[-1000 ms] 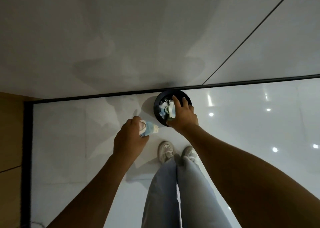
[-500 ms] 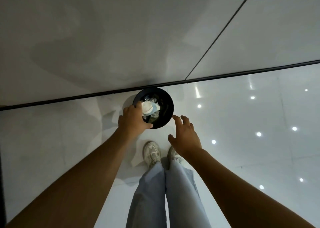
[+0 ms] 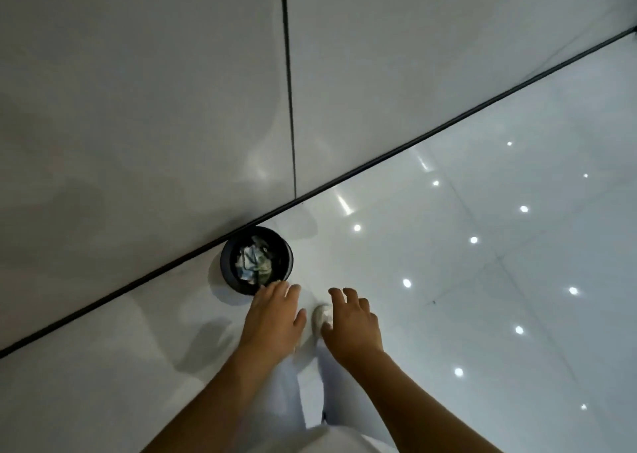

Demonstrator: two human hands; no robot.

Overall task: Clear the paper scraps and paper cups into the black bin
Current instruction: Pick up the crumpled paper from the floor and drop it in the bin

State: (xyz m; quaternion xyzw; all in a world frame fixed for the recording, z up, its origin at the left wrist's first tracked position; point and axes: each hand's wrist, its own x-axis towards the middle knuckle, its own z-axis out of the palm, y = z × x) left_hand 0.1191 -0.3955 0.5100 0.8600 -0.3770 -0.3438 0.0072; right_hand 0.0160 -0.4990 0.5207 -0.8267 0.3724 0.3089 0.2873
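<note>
The round black plastic bin [image 3: 256, 260] stands on the glossy white tiled floor [image 3: 482, 280], hard against the black strip at the foot of the wall. Inside lie crumpled white-and-blue paper scraps and cups [image 3: 253, 263], heaped in the middle. Such stuff looks light, soft and easily crushed; a loose pinch on any crumpled fold would likely do. The left hand [image 3: 274, 318] and right hand [image 3: 351, 325] hover beside the bin's near rim, fingers loosely spread, holding nothing.

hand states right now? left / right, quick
Left hand: open, fingers relaxed, holding nothing, just short of the black bin.
Right hand: open, fingers spread, holding nothing.
</note>
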